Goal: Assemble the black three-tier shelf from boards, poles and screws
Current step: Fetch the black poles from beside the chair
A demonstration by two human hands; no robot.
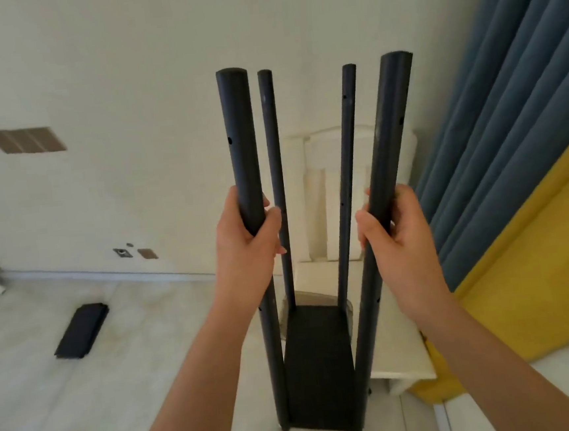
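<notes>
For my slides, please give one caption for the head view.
Left hand and right hand grip the two near poles of a shelf frame with one board fitted.

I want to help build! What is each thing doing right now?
Left hand: gripping near left pole.
Right hand: gripping near right pole.
Far poles: upright, untouched.
Bottom board: fixed between the four poles.
Spare board: flat on floor.
Curtain: drawn.

soft even daylight, faint shadows, slight blur, wide-angle bending at edges.
</notes>
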